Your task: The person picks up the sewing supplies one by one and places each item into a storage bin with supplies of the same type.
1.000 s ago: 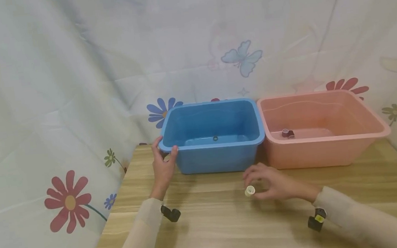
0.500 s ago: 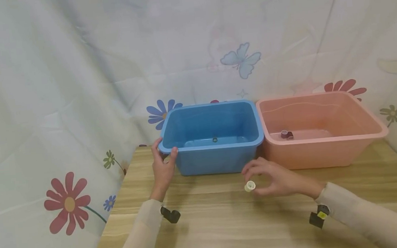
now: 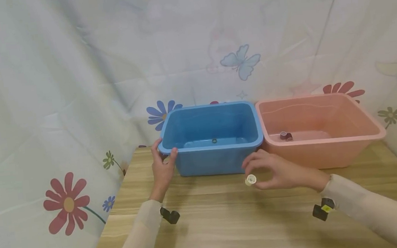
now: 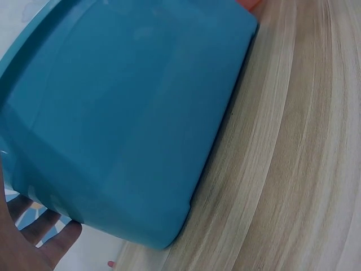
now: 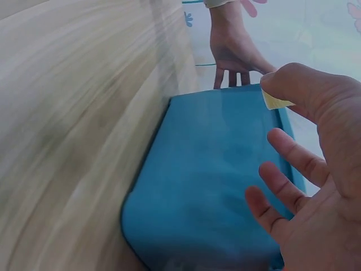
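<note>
My left hand (image 3: 163, 168) grips the front left corner of a blue plastic bin (image 3: 219, 159), thumb at the front of its rim and fingers along the side. In the left wrist view, several of those fingertips (image 4: 62, 243) show beside the bin's wall. Between thumb and index finger, my right hand (image 3: 277, 170) pinches a small cream tube-shaped piece (image 3: 250, 180) with a round hollow end, held in front of the blue bin's right part. The right wrist view shows only a pale yellow bit of that piece (image 5: 275, 101); its other fingers are spread apart.
A pink bin (image 3: 328, 152) stands against the blue one on the right, with a few small dark tube-like pieces (image 3: 286, 136) inside. One small dark green piece (image 3: 214, 141) lies in the blue bin. A flowered curtain (image 3: 191, 42) hangs behind the wooden table (image 3: 207, 225).
My right hand has risen slightly toward the bins with the cream tube-shaped piece, whose hollow end has turned more toward the head camera. The left hand stays on the blue bin's corner.
</note>
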`<state>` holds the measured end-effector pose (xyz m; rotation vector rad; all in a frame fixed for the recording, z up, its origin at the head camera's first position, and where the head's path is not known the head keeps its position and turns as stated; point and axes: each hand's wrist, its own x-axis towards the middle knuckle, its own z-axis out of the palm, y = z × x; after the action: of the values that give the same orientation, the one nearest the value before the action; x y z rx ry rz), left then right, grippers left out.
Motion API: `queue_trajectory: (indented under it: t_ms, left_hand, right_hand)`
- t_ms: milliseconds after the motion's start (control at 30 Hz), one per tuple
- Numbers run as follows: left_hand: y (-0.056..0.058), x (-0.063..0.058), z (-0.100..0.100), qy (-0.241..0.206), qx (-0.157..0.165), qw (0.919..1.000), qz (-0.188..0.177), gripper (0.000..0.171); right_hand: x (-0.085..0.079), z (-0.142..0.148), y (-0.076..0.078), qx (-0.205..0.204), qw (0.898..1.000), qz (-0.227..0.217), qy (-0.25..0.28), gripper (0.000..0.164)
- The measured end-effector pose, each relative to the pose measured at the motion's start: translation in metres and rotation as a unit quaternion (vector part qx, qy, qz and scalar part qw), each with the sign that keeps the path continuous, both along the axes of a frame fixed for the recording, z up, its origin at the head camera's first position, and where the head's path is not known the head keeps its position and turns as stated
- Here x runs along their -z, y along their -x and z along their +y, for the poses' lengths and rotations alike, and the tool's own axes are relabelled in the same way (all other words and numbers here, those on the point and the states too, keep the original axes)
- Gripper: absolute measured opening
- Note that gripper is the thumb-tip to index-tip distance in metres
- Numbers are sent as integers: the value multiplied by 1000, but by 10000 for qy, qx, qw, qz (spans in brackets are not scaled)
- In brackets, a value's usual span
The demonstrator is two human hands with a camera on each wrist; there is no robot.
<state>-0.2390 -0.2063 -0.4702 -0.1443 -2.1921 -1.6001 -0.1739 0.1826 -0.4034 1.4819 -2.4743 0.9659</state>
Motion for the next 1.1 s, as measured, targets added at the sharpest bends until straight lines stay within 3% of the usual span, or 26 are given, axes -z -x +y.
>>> queue_trajectory:
  t_ms: [533, 733, 833, 933, 1067, 1100]
  left_hand:
    - [2, 3, -1, -19, 32, 10000, -81, 66]
    - [2, 4, -1, 44, -31, 9999, -132, 65]
    - [2, 3, -2, 51, -17, 9999, -137, 66]
    - [2, 3, -2, 65, -5, 9998, -161, 65]
    - [1, 2, -2, 35, -23, 9999, -137, 65]
    - [1, 1, -2, 28, -10, 9999, -123, 65]
  right_hand:
    - [-51, 11, 15, 98, 9992, -124, -368, 35]
    - [-66, 20, 29, 58, 9995, -35, -300, 33]
    - [-73, 26, 38, 131, 9993, -239, -265, 30]
    - [-82, 34, 41, 431, 9972, -469, -396, 24]
    - [-97, 45, 37, 1343, 9856, -92, -1020, 11]
    - [-102, 47, 35, 1465, 9829, -224, -1093, 10]
